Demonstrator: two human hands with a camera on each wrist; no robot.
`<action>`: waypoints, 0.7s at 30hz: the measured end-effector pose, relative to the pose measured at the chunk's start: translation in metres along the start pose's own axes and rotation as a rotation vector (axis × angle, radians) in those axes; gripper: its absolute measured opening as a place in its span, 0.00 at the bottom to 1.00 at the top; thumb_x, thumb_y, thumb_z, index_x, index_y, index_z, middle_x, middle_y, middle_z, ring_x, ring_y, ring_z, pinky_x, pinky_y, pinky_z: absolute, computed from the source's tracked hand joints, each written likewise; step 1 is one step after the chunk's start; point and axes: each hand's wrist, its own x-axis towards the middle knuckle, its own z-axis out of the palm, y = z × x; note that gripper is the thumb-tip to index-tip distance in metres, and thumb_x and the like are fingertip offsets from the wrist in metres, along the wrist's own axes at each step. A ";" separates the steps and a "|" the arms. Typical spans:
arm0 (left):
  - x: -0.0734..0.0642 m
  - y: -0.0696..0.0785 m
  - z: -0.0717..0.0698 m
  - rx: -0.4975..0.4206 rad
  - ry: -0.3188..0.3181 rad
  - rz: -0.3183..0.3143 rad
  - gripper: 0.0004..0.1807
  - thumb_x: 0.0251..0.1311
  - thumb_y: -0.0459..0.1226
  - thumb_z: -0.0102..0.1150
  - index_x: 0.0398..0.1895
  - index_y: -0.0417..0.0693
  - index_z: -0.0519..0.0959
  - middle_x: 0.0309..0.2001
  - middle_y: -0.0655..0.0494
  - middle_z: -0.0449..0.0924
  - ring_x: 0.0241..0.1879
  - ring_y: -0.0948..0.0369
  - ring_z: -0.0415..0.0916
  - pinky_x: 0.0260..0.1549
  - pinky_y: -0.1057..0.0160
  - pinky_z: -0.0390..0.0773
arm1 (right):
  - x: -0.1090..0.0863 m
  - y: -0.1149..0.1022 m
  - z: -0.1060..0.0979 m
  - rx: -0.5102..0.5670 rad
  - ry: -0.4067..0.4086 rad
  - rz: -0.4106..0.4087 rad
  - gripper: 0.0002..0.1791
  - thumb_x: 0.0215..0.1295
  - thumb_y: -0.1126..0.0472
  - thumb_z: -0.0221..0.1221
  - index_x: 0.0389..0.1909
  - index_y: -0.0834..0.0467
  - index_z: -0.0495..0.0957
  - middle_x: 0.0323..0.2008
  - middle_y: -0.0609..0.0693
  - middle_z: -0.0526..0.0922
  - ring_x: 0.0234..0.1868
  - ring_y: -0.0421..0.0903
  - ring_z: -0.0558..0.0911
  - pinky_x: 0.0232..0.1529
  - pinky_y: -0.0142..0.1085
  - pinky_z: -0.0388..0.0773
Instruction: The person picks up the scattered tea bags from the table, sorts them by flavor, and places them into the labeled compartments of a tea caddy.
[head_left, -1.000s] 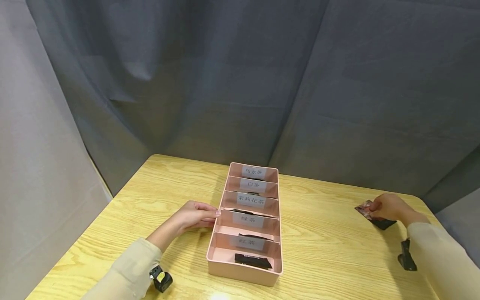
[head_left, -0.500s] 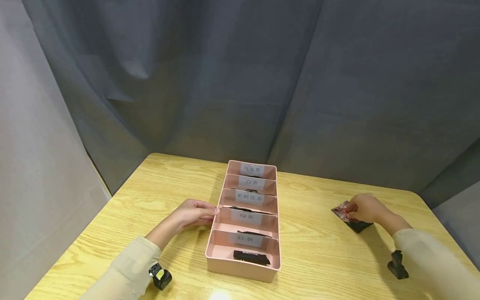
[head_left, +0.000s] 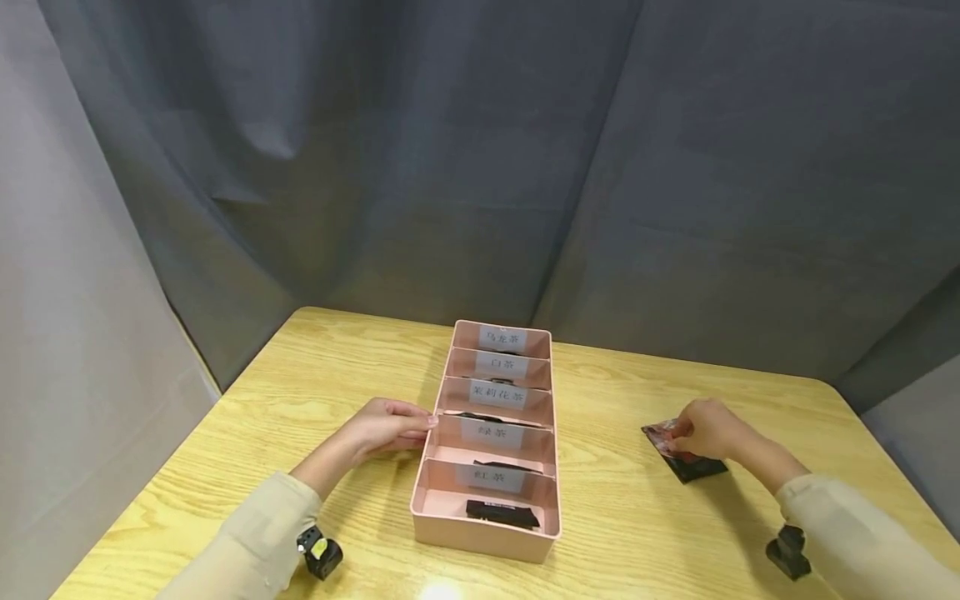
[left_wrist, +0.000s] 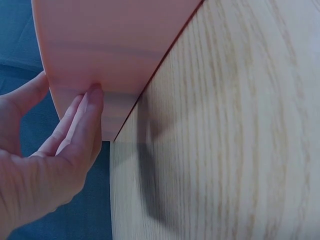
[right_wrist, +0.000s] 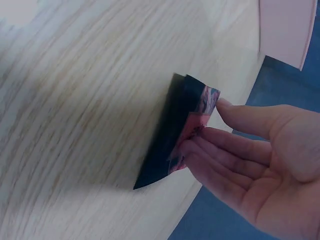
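Note:
A pink divided box stands on the table, its compartments labelled in Chinese with names of teas. My left hand holds the box's left side. In the left wrist view, the thumb reaches the rim and the straight fingers lie against the outer wall. To the right of the box, my right hand pinches a tea sachet, black with a red patterned end. The right wrist view shows the sachet tilted close over the wood, with thumb and fingertips at its patterned end.
A black sachet lies in the nearest compartment, marked red tea. Dark sachet edges show in several compartments behind it. Wooden table surrounds the box, and a grey curtain hangs behind the table.
My right hand has carried the tea sachet leftward, toward the box, and slightly nearer to me. The left hand has kept its place on the box.

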 end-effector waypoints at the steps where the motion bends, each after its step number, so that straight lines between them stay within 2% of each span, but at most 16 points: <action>1: -0.001 0.001 0.001 -0.003 0.004 -0.003 0.20 0.60 0.36 0.62 0.50 0.29 0.77 0.44 0.46 0.86 0.42 0.60 0.84 0.52 0.59 0.83 | 0.000 0.001 -0.002 0.006 -0.002 0.003 0.06 0.52 0.62 0.69 0.27 0.63 0.86 0.25 0.53 0.86 0.25 0.45 0.81 0.25 0.37 0.81; 5: -0.004 0.004 0.003 -0.001 0.017 -0.004 0.19 0.61 0.35 0.61 0.50 0.28 0.77 0.47 0.41 0.84 0.43 0.59 0.84 0.52 0.58 0.83 | 0.001 0.010 -0.009 0.041 -0.018 -0.002 0.09 0.51 0.64 0.69 0.32 0.64 0.83 0.29 0.55 0.86 0.29 0.48 0.83 0.28 0.39 0.82; 9: -0.005 0.006 0.002 -0.004 0.013 -0.008 0.19 0.61 0.36 0.62 0.49 0.28 0.77 0.48 0.40 0.84 0.44 0.58 0.84 0.52 0.58 0.83 | 0.005 0.021 -0.011 0.045 -0.045 -0.071 0.17 0.47 0.65 0.72 0.39 0.66 0.81 0.35 0.58 0.85 0.35 0.54 0.84 0.34 0.43 0.84; 14: -0.006 0.004 0.000 -0.007 -0.003 -0.010 0.20 0.60 0.36 0.62 0.50 0.29 0.76 0.48 0.43 0.85 0.43 0.60 0.84 0.52 0.59 0.84 | 0.010 0.030 -0.006 0.020 -0.039 -0.154 0.25 0.43 0.60 0.75 0.44 0.64 0.80 0.41 0.57 0.85 0.42 0.58 0.83 0.41 0.47 0.84; 21: -0.006 0.001 0.002 -0.017 0.006 -0.009 0.21 0.60 0.35 0.62 0.51 0.27 0.75 0.49 0.38 0.83 0.46 0.57 0.84 0.54 0.56 0.82 | 0.009 0.038 0.002 0.022 -0.044 -0.146 0.27 0.41 0.57 0.76 0.44 0.63 0.81 0.40 0.55 0.86 0.41 0.55 0.83 0.40 0.44 0.83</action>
